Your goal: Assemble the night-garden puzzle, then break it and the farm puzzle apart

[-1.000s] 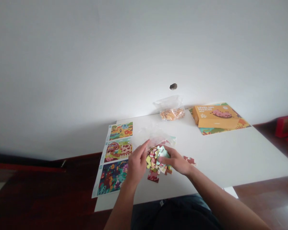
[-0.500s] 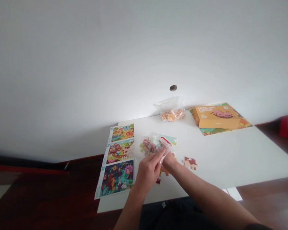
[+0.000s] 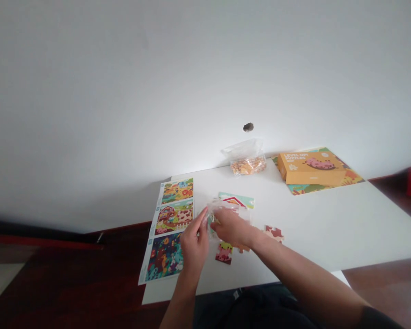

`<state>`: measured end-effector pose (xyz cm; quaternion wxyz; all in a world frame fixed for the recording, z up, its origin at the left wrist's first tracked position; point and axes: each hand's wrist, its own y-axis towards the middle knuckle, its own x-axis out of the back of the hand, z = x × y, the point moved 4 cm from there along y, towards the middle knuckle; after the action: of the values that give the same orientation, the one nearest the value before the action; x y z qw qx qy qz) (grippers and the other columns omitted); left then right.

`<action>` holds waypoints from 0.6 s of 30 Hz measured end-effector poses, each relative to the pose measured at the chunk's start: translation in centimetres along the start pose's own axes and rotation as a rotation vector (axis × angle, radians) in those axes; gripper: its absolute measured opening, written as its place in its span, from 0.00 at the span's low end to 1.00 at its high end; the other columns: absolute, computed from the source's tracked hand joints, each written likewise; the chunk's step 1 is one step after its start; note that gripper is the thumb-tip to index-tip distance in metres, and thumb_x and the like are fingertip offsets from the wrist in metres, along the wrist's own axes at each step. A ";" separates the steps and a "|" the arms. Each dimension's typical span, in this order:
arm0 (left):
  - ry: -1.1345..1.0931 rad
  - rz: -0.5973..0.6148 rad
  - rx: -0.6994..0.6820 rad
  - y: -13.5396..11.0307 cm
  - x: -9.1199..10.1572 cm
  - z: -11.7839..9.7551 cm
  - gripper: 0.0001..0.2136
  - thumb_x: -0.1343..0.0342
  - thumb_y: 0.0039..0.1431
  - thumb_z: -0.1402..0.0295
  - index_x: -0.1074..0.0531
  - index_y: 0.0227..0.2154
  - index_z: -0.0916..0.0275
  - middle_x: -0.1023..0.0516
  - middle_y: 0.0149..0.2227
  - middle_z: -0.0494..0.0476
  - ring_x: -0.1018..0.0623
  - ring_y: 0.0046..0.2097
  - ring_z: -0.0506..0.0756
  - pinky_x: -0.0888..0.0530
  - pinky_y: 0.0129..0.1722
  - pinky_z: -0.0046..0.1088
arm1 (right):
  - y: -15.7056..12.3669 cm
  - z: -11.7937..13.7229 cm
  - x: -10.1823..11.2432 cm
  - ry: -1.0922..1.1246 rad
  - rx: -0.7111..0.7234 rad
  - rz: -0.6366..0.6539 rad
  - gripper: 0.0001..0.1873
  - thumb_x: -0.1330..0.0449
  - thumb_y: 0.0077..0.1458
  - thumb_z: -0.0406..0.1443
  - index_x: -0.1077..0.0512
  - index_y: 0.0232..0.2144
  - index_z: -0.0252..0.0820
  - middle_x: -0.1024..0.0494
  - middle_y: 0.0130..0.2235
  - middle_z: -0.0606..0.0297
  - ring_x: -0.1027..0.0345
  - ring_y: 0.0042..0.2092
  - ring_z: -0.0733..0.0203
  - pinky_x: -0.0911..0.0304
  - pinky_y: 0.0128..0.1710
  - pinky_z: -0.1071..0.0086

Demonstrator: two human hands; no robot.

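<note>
My left hand (image 3: pixel 194 237) pinches the edge of a clear plastic bag (image 3: pixel 245 214) over the white table. My right hand (image 3: pixel 231 225) is at the bag's mouth, its fingers curled and partly behind the plastic; what they grip is hidden. Beneath the hands lie joined or touching puzzle pieces, partly covered. A pig puzzle piece (image 3: pixel 223 252) shows just in front, and a barn-roof piece (image 3: pixel 235 200) shows behind. To the right of my right wrist is a brown-and-cream puzzle piece (image 3: pixel 274 233), partly hidden by the forearm.
A picture sheet (image 3: pixel 160 234) with three printed scenes lies along the table's left edge. Against the wall rests another clear bag of puzzle pieces (image 3: pixel 248 165). An orange puzzle box (image 3: pixel 311 168) sits on a colourful board (image 3: pixel 297 188) at the back right.
My left hand has moved left and holds the bag's edge. The right hand has come up from under the left to the bag's mouth. The pig piece is now uncovered.
</note>
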<state>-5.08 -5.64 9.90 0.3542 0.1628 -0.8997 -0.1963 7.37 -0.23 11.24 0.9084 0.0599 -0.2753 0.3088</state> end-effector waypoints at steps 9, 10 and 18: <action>0.051 -0.179 0.082 4.8 2.5 1.2 0.16 0.50 0.63 0.64 0.25 0.49 0.60 0.20 0.46 0.57 0.21 0.48 0.57 0.26 0.49 0.32 | -0.6 -10.1 7.5 -0.225 -0.400 -0.400 0.27 0.41 0.52 0.36 0.35 0.55 0.35 0.29 0.54 0.49 0.32 0.51 0.52 0.39 0.51 0.62; 0.051 -0.197 0.076 5.6 2.7 1.3 0.16 0.50 0.63 0.64 0.25 0.50 0.60 0.20 0.47 0.57 0.21 0.48 0.57 0.26 0.50 0.32 | -0.2 -11.1 7.1 -0.329 -0.419 -0.361 0.35 0.37 0.49 0.41 0.38 0.57 0.34 0.33 0.57 0.47 0.37 0.55 0.47 0.41 0.53 0.59; 0.055 -0.261 0.100 8.0 3.7 3.6 0.17 0.52 0.64 0.62 0.25 0.49 0.61 0.20 0.46 0.58 0.22 0.48 0.56 0.28 0.51 0.32 | 1.8 -12.3 3.2 -0.711 -0.423 -0.118 0.49 0.29 0.29 0.55 0.35 0.50 0.37 0.35 0.52 0.48 0.43 0.53 0.42 0.42 0.47 0.54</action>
<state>-11.35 0.55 13.34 0.3415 0.3010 -0.8696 -0.1912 14.11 6.40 2.51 0.7654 -0.0093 -0.6251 0.1529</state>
